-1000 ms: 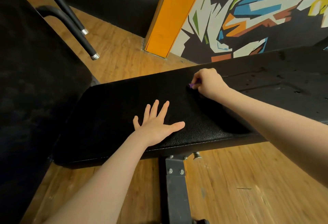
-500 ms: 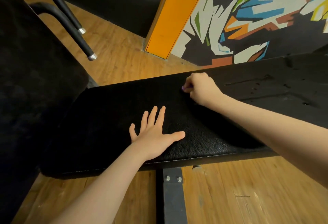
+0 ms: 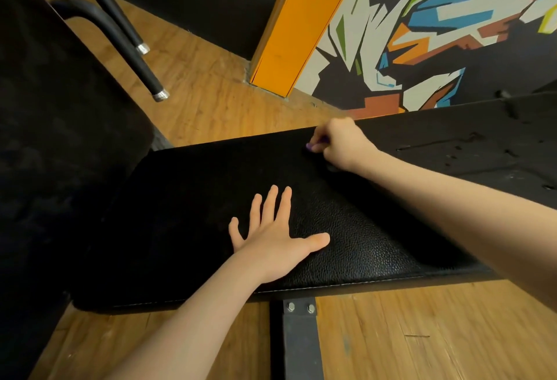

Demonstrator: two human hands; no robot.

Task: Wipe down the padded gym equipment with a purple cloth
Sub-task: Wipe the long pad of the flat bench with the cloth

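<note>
Dim warm light, black padding swallowed in shadow at left, wide-angle bending at the edges, slightly soft focus.

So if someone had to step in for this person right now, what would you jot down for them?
Left hand: flat, fingers spread, resting on the black bench pad.
Right hand: curled round the purple cloth, of which only a sliver shows, pressed to the pad near its far edge.
Done: cannot tell how much has been wiped; the pad shows no clear wipe marks.
Left: probably work the cloth across the rest of the pad, then the worn section to the right.
</note>
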